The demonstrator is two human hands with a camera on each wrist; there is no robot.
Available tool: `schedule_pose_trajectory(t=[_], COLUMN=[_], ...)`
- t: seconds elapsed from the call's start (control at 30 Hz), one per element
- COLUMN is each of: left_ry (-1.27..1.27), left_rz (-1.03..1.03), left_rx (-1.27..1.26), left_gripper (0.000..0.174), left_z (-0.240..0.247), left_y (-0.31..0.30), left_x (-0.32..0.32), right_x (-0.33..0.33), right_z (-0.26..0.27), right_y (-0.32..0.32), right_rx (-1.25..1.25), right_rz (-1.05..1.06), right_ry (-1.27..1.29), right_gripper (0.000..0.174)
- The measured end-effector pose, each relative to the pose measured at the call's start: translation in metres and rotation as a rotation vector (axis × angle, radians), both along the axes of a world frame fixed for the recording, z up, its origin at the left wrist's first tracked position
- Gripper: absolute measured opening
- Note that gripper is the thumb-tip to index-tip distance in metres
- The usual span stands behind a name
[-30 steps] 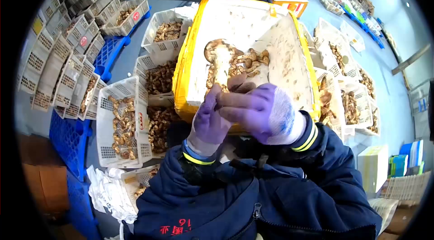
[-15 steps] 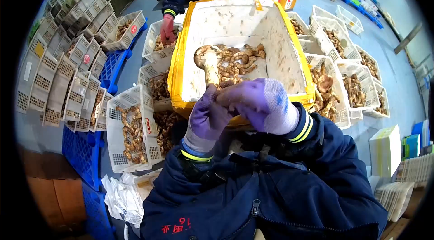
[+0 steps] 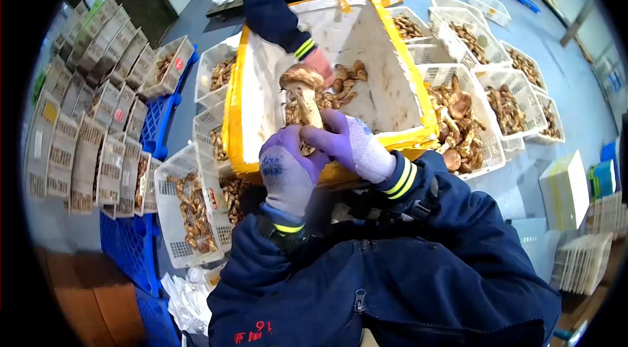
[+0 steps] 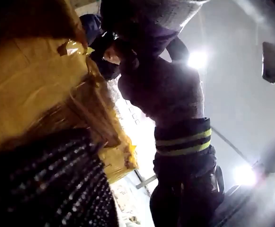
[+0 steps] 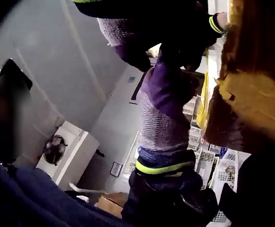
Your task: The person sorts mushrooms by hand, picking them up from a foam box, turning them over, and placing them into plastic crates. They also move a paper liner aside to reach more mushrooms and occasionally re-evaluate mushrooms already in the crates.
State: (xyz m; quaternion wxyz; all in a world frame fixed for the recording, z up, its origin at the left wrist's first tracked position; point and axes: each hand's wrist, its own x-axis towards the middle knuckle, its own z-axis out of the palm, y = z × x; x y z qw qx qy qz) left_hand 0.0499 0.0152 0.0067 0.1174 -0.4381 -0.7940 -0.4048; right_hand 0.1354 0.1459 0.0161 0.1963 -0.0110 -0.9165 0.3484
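A large mushroom [image 3: 305, 100] with a brown cap and thick pale stem stands cap up, leaning slightly, over the near side of a foam box. My left hand [image 3: 291, 165], in a purple-and-grey knit glove, grips the lower end of its stem. From the other side my right hand [image 3: 351, 145], gloved alike, pinches the stem base with thumb and fingers. The fingers hide that base. Behind the cap lie several smaller mushrooms [image 3: 353, 72] inside the box. In the left wrist view the right hand [image 4: 163, 90] appears dark against bright lights.
The foam box [image 3: 428, 108] has yellow tape round its rim. Across it, another person's bare hand [image 3: 319, 64] reaches in beside the mushroom cap. White plastic crates of mushrooms flank it, including a left crate [image 3: 171, 216] and a right crate [image 3: 494, 151]. Blue pallets [image 3: 127, 245] lie at left.
My right hand has drawn back from over the left fingers to the stem's right side. The large mushroom has tilted. The other person's hand has moved from a left crate into the box.
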Motion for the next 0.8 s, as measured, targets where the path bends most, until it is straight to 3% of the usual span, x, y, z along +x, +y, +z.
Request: schedule_pose_trajectory(t=[0.03, 0.1, 0.17, 0.23, 0.3, 0.33, 0.37, 0.4, 0.43, 0.47, 0.5, 0.53, 0.57, 0.6, 0.63, 0.8], left_ry=[0.104, 0.045, -0.003, -0.2, -0.237, -0.238, -0.239, -0.204, -0.167, -0.282, -0.243, -0.247, -0.252, -0.243, -0.301, -0.289], left_rz=[-0.011, -0.042, -0.122, -0.155, -0.018, 0.018, 0.063, 0.109, 0.155, 0.159, 0.184, 0.165, 0.151, 0.163, 0.203, 0.251], left_rx=[-0.046, -0.09, -0.174, -0.042, -0.075, -0.054, -0.031, -0.069, -0.106, -0.063, -0.145, -0.137, -0.13, -0.16, -0.118, -0.167], left_gripper=[0.033, 0.037, 0.041, 0.045, 0.045, 0.042, 0.039, 0.038, 0.038, 0.038, 0.037, 0.036, 0.036, 0.036, 0.036, 0.034], left_z=[0.004, 0.014, 0.017, 0.005, -0.011, -0.016, -0.021, -0.031, -0.044, -0.055, -0.052, -0.052, -0.052, -0.049, -0.052, -0.051], left_y=[0.003, 0.013, 0.02, 0.017, 0.002, -0.003, -0.009, -0.016, -0.019, -0.02, -0.017, -0.015, -0.013, -0.013, -0.011, -0.009], left_x=[0.002, 0.014, 0.018, 0.009, -0.019, -0.031, -0.044, -0.06, -0.074, -0.079, -0.074, -0.073, -0.072, -0.072, -0.071, -0.07], right_x=[0.0, 0.001, 0.021, 0.052, 0.093, 0.126, 0.146, 0.179, 0.208, 0.247, 0.27, 0.281, 0.296, 0.322, 0.329, 0.362], right_z=[-0.005, -0.02, -0.002, 0.0, -0.003, 0.011, -0.006, -0.031, -0.052, -0.093, -0.102, -0.113, -0.147, -0.196, -0.219, -0.33], right_y=[0.006, 0.017, 0.031, 0.069, 0.117, 0.14, 0.165, 0.205, 0.231, 0.272, 0.27, 0.274, 0.29, 0.305, 0.305, 0.354], right_rx=[0.145, -0.492, -0.701, -0.716, -0.86, -0.849, -0.906, -0.711, -0.697, -0.265, 0.316, 0.206, -0.1, -0.033, -0.03, -0.634], right_rz=[-0.033, -0.128, -0.235, -0.37, -0.492, -0.642, -0.755, -0.889, -0.963, -1.167, -1.087, -1.111, -1.296, -1.248, -1.28, -1.515], right_ry=[-0.022, -0.089, 0.038, 0.085, 0.316, 0.212, 0.387, 0.292, 0.204, -0.224, -0.505, -0.767, -0.793, -0.825, -0.811, -0.675], right_gripper=[0.028, 0.024, 0.024, 0.026, 0.02, 0.02, 0.021, 0.021, 0.022, 0.023, 0.027, 0.035, 0.045, 0.05, 0.048, 0.031])
